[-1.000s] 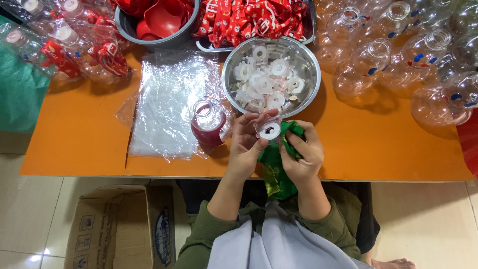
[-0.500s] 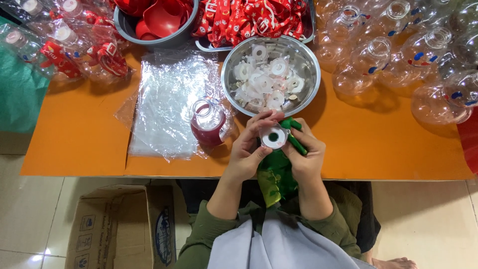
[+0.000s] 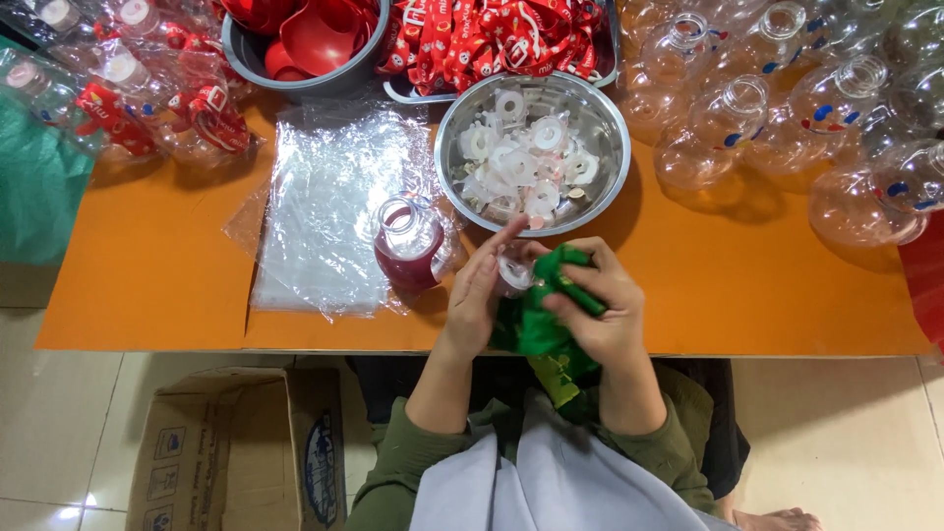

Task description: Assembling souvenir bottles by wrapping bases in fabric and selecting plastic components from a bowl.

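Hands first, as I see them from above: left hand (image 3: 479, 295) pinches a small clear plastic ring-shaped cap (image 3: 513, 273) at its fingertips; right hand (image 3: 600, 307) is closed on a crumpled green cloth (image 3: 536, 324), pressed against that cap, both at the near edge of the orange worktop (image 3: 767, 285).

Containers:
- Round steel bowl (image 3: 462, 103), just beyond the hands, part-filled with more clear ring caps.
- Small clear bottle with red liquid (image 3: 406, 246), upright, just left of the left hand, on a flat stack of clear plastic bags (image 3: 320, 206).
- Grey tub (image 3: 241, 54), holding red plastic pieces.
- Tray of red straps (image 3: 492, 34).
- Clear empty bottles (image 3: 787, 98), crowding the far right.
- Brown cardboard box (image 3: 211, 442), on the floor, lower left.

Open room: bare worktop to the right of the hands, below the bottles.
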